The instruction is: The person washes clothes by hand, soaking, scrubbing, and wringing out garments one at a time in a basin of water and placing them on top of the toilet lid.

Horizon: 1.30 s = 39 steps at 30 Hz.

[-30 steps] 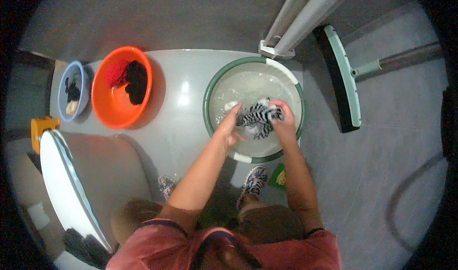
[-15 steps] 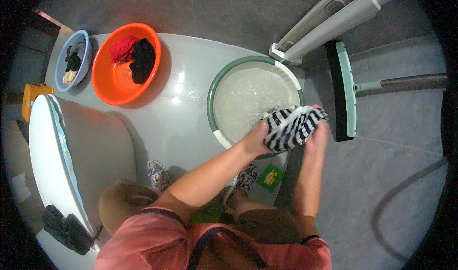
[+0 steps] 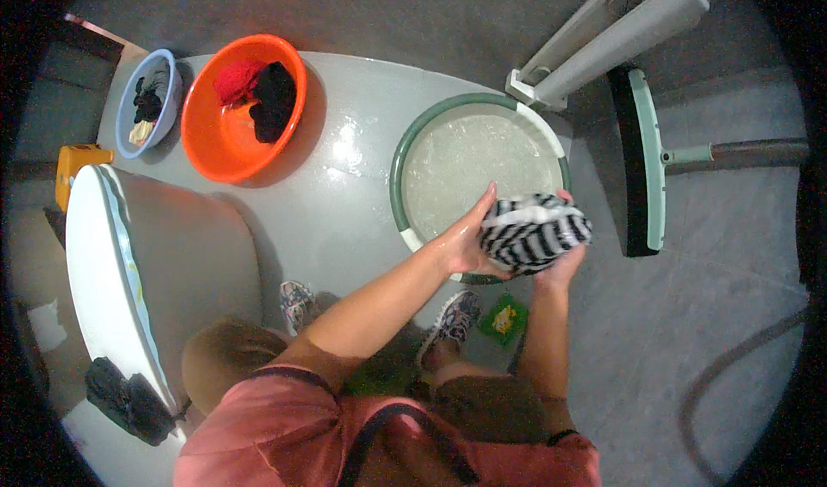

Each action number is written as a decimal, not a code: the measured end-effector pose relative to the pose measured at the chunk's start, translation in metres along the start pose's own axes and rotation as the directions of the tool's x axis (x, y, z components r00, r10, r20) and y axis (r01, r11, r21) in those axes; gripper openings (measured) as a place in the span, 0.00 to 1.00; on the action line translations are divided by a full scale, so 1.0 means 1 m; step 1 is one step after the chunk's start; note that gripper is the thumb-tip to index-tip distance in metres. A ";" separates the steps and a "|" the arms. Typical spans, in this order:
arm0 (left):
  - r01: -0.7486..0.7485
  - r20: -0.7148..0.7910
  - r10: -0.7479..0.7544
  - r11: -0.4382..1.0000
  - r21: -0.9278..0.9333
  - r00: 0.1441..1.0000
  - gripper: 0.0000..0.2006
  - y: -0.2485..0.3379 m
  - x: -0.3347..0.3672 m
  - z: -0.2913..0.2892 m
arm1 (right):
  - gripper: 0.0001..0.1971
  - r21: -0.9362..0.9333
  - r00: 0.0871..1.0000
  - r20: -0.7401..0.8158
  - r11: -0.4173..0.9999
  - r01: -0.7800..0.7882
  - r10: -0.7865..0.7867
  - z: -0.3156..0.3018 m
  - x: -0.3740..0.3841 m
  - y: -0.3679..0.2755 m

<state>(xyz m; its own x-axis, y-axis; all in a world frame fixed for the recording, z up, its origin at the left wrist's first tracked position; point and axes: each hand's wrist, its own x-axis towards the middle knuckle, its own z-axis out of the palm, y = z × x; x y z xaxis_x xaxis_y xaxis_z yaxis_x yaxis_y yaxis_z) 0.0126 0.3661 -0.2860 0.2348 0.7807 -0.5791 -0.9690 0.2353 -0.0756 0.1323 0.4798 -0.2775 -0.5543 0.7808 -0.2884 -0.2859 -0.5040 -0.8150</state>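
Observation:
A wet, bunched black-and-white striped cloth [image 3: 536, 233] is held between my two hands over the near right rim of a round basin. My left hand [image 3: 468, 244] grips its left side, thumb pointing up and the other fingers partly hidden beneath. At the cloth's right end, my right hand [image 3: 562, 267] cups it from below; most of its fingers are covered by the fabric. The basin [image 3: 398, 181] has a green and white rim and contains cloudy, slightly foamy water [image 3: 474, 155].
An orange basin [image 3: 202, 155] with red and black clothes and a blue basin [image 3: 122, 130] with small garments stand far left. A toilet [image 3: 202, 246] is at my left. On the right are a floor squeegee [image 3: 650, 160] and a hose [image 3: 702, 375]. A green packet [image 3: 504, 319] lies near my shoe.
The cloth is gathered into a more compact bundle, and the white foam strip along its top is less visible. My left thumb has lifted. The whole view has shifted slightly.

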 end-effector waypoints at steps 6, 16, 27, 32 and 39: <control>0.012 0.293 0.053 0.977 -0.213 0.955 0.22 0.006 0.018 -0.025 | 0.36 -0.412 0.842 0.505 0.910 0.045 0.188 0.039 -0.016 -0.027; -0.597 0.089 0.610 0.719 0.356 0.787 0.12 -0.011 -0.007 0.025 | 0.19 0.102 0.971 0.217 0.992 0.081 -0.101 0.006 -0.014 -0.009; -0.223 0.963 0.175 -0.950 0.220 0.204 0.08 -0.025 -0.024 0.040 | 0.14 -0.329 0.770 0.036 0.735 -0.593 0.637 0.063 0.006 -0.019; -0.374 0.953 -0.118 -0.927 -0.006 0.278 0.03 -0.017 -0.026 0.024 | 0.08 -0.622 0.648 0.201 0.607 -0.495 0.734 0.083 0.038 -0.002; -0.374 0.801 -0.385 -0.901 -0.219 0.458 0.07 -0.038 0.036 -0.041 | 0.10 -0.931 0.719 0.361 0.270 0.245 0.594 0.086 0.032 0.068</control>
<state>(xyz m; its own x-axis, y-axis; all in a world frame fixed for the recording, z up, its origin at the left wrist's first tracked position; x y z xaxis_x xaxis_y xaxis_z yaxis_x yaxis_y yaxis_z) 0.0543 0.3612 -0.3375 0.5424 0.7311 0.4139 0.7687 -0.6306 0.1066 0.0281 0.4386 -0.2991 -0.8508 0.1288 -0.5095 0.5148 0.3996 -0.7585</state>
